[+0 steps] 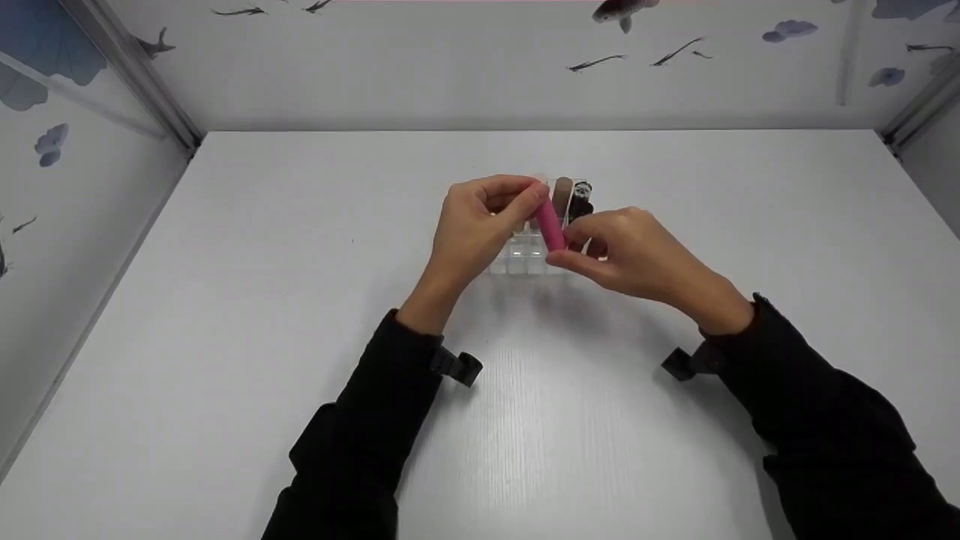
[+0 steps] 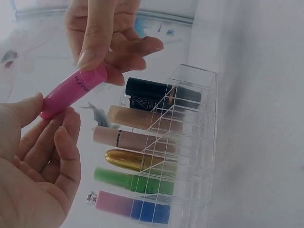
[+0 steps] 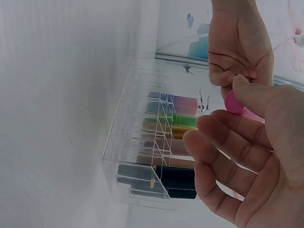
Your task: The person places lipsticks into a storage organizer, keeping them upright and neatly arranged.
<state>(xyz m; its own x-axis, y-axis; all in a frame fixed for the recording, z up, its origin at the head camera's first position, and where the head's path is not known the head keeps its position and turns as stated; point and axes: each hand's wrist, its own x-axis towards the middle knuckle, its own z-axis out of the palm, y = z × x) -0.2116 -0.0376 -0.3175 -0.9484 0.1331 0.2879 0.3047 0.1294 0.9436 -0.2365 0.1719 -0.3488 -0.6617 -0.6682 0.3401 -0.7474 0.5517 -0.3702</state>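
A bright pink lipstick tube (image 1: 550, 225) with dark lettering on its side is held slanting in the air, over the clear organizer (image 1: 517, 264). My left hand (image 1: 474, 225) pinches its far end between thumb and fingertips. At the near end, my right hand (image 1: 636, 256) has its thumb and fingers on the tube. In the left wrist view the right thumb presses on the tube's upper end, while the other right fingers spread loosely.
Several cosmetic tubes stand in the organizer's back slots: a black one (image 2: 147, 89), a tan one (image 2: 128, 116), a gold one (image 2: 124, 159), a green one (image 2: 111, 176) and a pink-and-blue one (image 2: 116, 203). White walls with printed fish edge the white table (image 1: 225, 300).
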